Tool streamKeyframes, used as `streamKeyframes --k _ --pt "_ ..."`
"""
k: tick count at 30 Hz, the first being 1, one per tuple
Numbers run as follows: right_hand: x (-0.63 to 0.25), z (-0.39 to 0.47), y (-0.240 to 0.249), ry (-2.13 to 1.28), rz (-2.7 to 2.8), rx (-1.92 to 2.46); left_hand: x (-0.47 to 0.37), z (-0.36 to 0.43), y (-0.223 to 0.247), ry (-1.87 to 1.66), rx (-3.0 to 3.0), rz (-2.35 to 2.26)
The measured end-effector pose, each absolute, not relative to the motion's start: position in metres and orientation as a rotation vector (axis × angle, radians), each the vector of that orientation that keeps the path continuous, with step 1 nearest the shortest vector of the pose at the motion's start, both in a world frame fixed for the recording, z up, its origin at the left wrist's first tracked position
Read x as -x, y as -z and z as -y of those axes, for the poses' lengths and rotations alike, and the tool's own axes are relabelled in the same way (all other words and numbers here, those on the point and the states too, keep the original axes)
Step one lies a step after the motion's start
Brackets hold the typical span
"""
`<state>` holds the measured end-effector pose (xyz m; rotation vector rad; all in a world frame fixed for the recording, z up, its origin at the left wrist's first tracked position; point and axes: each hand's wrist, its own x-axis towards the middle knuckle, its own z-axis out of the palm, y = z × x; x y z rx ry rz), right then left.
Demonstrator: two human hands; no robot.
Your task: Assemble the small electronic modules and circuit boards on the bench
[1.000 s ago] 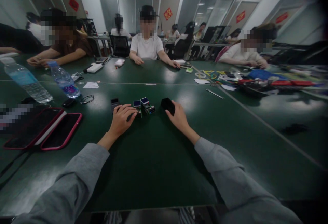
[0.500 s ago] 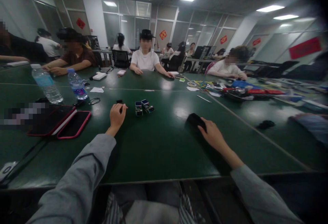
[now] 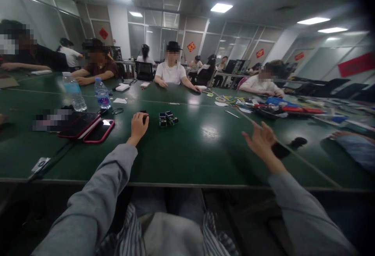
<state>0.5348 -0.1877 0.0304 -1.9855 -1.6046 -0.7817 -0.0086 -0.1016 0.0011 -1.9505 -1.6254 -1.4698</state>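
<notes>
My left hand [image 3: 138, 126] is curled on the green table [image 3: 187, 158]. A small black object [image 3: 144, 118], mostly hidden, shows between its thumb and fingers. Just right of it sit two small electronic modules [image 3: 162, 119], side by side, with dark screens and circuit boards. My right hand [image 3: 260, 141] is raised over the table's right part, fingers spread and slightly blurred, holding nothing. Beside its wrist lies a black object [image 3: 281, 151], partly hidden by the hand. Another small black item [image 3: 299, 142] is close to it.
Two water bottles [image 3: 102, 94] and phones in red-edged cases [image 3: 99, 132] stand and lie on the left. Back right, there is a pile of cables and tools [image 3: 281, 105]. A pen-like stick [image 3: 233, 114] lies nearer. A co-worker's sleeve [image 3: 356, 148] is at far right.
My right hand has let go of the black object and moved right and up; that object is now right of the hand. My left hand stays near the modules. The view has shifted.
</notes>
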Motion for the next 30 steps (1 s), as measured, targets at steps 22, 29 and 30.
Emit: streamKeyframes --k 22,29,30 --pt "-0.263 0.119 0.000 0.133 2.049 1.291 0.008 0.109 -0.004 1.433 2.034 1.572" --pt "-0.279 0.096 0.007 -0.197 1.811 1.398 0.015 0.096 0.002 1.499 1.988 1.616" --pt "-0.281 0.095 0.007 -0.199 1.794 1.425 0.016 0.095 0.003 1.513 1.974 1.631"
